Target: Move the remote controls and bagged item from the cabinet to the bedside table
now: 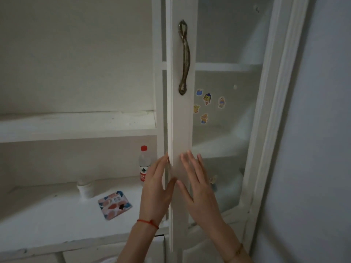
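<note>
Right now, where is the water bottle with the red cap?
The water bottle stands upright at the back of the lower shelf, just left of the cabinet door and the left hand.

we can read no words or numbers anywhere. the water bottle [143, 165] carries a red-and-white label with a green triangle mark, its lettering too blurred to make out. the patterned packet [114, 205] on the shelf shows small dark characters on a white patch, illegible too.

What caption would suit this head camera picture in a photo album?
Both hands, left hand and right hand, press flat on the white cabinet door edge, below its metal handle.
</note>
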`<state>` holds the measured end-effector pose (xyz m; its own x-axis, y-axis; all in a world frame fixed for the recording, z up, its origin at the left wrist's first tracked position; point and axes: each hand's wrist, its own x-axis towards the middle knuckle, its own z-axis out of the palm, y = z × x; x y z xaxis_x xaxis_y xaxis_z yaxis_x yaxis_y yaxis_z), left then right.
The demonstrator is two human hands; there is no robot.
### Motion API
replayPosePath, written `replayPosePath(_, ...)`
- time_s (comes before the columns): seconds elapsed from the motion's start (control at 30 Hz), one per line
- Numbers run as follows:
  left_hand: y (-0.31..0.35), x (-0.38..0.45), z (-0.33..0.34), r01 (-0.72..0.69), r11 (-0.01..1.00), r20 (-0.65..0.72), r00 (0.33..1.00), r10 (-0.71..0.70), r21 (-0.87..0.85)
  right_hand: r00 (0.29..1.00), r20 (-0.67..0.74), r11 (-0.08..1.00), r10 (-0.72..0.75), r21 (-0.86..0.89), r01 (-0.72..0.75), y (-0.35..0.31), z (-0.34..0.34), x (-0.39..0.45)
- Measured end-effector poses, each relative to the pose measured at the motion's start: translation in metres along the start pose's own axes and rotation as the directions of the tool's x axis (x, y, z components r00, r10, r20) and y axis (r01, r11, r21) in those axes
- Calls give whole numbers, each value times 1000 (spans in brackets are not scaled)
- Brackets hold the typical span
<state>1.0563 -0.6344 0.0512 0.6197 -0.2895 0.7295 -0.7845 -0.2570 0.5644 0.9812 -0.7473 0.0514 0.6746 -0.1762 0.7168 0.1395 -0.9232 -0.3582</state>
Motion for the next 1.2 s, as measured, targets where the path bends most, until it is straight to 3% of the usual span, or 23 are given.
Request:
replayPosePath(0.27, -49, 34, 17, -71, 989, -121, 989, 87, 127, 999, 18, 986, 46, -162, -42, 11, 41, 37)
replayPosePath(0.73, -77, 58, 25, -140, 964, -144, 974, 175, 226, 993, 16, 949, 117, -297, -107, 12, 61, 57)
replayPosePath(0.93, -74, 64, 20, -145, 965, -107, 979, 171, 218, 990, 30, 954, 138, -271, -125, 6, 58, 58)
replayPosePath(1.2, -74, 49, -12, -155, 983, 79, 986, 147, 98, 983, 5, 974, 181, -138, -179, -3, 35, 49)
